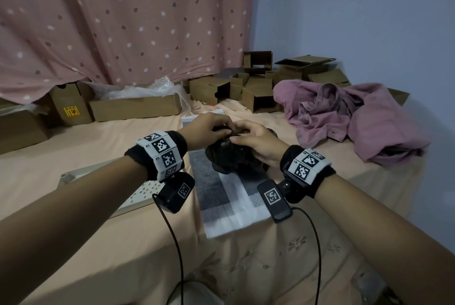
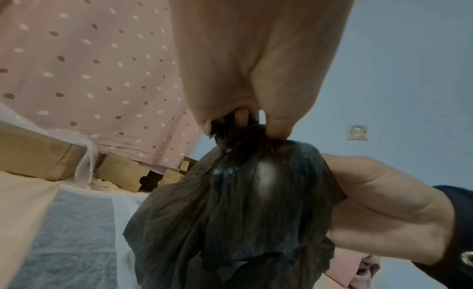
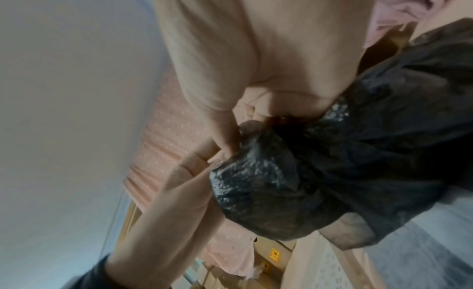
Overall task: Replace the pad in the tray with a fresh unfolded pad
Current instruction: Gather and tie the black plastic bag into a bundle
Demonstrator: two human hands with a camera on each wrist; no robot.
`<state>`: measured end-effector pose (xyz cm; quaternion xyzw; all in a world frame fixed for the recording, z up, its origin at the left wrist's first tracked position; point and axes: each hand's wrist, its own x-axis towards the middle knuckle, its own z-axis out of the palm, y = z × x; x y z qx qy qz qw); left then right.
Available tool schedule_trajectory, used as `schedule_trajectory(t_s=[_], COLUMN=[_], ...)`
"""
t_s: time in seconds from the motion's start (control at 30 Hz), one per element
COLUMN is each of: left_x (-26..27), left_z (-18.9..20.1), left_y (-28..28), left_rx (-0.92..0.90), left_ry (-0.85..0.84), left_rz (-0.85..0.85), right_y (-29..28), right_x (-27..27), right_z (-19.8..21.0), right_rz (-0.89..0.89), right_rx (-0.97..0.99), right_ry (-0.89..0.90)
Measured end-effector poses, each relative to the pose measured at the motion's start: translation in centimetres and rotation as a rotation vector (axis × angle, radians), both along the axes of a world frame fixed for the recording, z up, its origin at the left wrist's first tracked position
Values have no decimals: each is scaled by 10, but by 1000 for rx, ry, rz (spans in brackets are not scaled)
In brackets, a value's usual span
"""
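On peach bedsheet (image 1: 73, 157), pad (image 1: 221, 196), boxes (image 1: 135, 107)

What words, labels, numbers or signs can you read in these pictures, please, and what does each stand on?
No text can be read as words.
Yellow sticker with a red symbol, on the cardboard box under the curtain: print too small to read.
Two yellow stickers on boxes in the right wrist view: blurred.
Black-and-white square code markers on the wristbands and wrist cameras: patterns only, no letters.
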<state>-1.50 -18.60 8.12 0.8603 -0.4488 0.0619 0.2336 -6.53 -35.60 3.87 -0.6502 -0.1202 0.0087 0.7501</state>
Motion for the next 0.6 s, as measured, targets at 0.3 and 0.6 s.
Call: schedule_trajectory(t_s=[0.3,0.6], left_x=[-9,-14], left_z=[-6,-11], left_y=[-1,-9], left_rx=[-24,60], left_ry=[-177,-157], left_rz=[69,111], right_y=[2,1], right_x=[-8,-10], right_z=[0,1], right_rz=[62,18], right_rx=[359,280], right_ry=[56,31])
